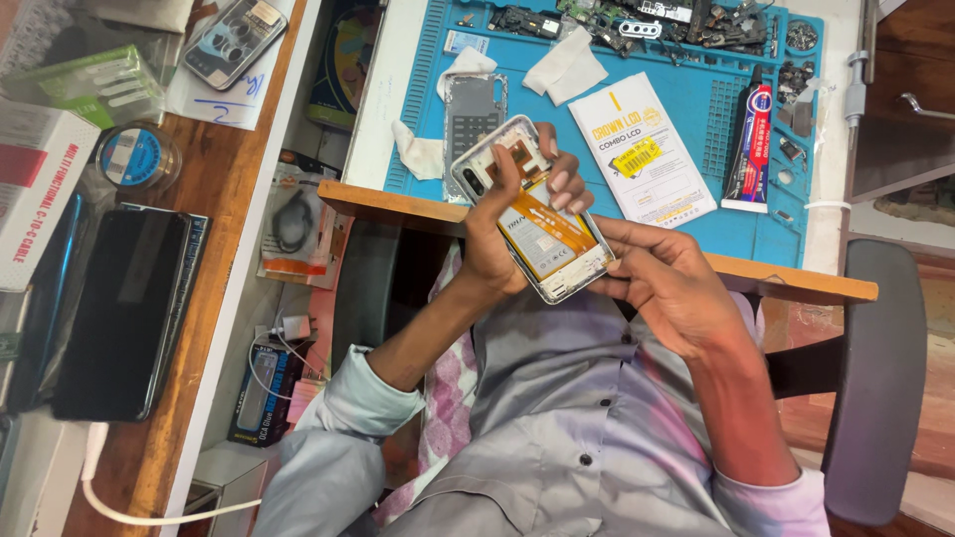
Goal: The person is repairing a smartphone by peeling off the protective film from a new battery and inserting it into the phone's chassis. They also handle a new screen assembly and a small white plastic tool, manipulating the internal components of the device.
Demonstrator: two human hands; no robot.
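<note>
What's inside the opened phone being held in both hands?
Inside the opened white-framed phone: a pale battery crossed by an orange flex ribbon. The left hand covers its left edge.

I have one view only, from the camera on the person's head, so nothing is shared with a second view. It looks steeply down over the chest and lap, close enough that both forearms fill the middle. The frame sits rotated: the blue work mat (696, 119) lies along the top edge, the wooden side desk (224, 189) runs down the left, and a chair armrest (875, 378) stands at the right.
</note>
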